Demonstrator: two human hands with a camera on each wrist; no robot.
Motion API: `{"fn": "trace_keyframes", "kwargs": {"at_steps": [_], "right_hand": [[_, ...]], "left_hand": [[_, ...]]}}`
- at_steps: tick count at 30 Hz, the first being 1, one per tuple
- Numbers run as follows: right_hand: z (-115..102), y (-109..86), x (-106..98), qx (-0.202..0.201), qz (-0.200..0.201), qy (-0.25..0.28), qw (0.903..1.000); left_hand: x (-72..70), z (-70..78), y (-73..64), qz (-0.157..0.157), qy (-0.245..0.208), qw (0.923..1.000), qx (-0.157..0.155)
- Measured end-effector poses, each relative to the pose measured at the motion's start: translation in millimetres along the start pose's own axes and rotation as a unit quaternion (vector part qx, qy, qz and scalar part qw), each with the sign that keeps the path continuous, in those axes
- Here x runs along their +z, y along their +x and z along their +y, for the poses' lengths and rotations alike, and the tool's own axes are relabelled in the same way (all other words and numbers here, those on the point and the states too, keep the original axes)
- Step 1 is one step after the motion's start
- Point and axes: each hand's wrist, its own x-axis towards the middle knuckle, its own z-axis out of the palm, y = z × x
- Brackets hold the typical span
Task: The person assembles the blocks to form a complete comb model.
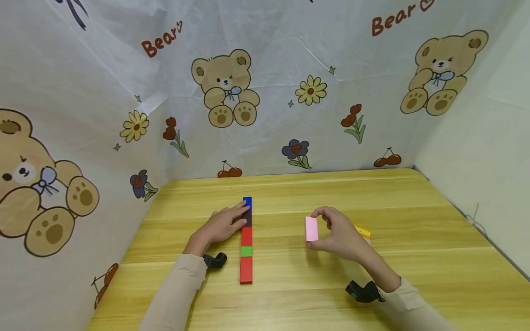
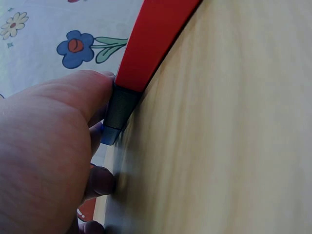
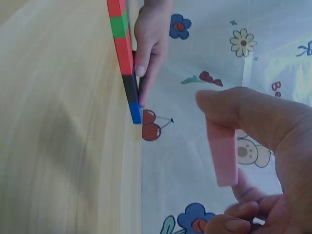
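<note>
At the left, the left hand [image 1: 223, 224] rests with its fingers spread, fingertips on the blue block [image 1: 247, 201] and thumb by the black block [image 1: 248, 220]. Light, even contact looks best here, since a sideways push could bend the line.

Those two form the far end of a straight row on the table [image 1: 285, 285]; toward the person follow a red block [image 1: 246, 236], a green block [image 1: 246, 251] and another red block [image 1: 246, 270], end to end.

Right of the row and well apart from it, the pink block [image 1: 312, 229] is held above the table. The right hand [image 1: 339, 232] pinches it, thumb at the near end and index finger at the far end. That grip leaves the long sides free; a gentle squeeze, with the block kept parallel to the row, should stop it from twisting.

Farther right, a yellow piece [image 1: 363, 231] lies partly hidden behind the right hand.
</note>
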Motion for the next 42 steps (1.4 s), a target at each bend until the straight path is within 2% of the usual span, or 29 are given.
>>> {"fn": "trace_keyframes", "kwargs": {"at_steps": [7,21,27,33,42], "right_hand": [[-17.7,-5.2,13.6,0.014,0.016,0.004,0.9998],[-54.5,-14.1,38.4,0.018,-0.015,0.074,0.997],[-63.3,-18.6,60.7,0.019,-0.046,0.113,0.9923],[-66.9,-25.0,83.2,0.003,-0.083,0.097,0.9918],[-71.0,-33.0,103.1,-0.001,-0.127,0.099,0.9869]], "left_hand": [[-1.3,2.4,1.7,-0.007,0.005,1.0,-0.003],[-6.0,2.4,-1.9,-0.005,0.004,1.0,0.0],[-6.0,0.0,-3.4,-0.007,0.009,0.9999,-0.006],[-4.1,-1.1,-3.5,-0.006,0.006,1.0,-0.003],[-3.7,0.7,-1.1,-0.008,0.003,1.0,-0.001]]}}
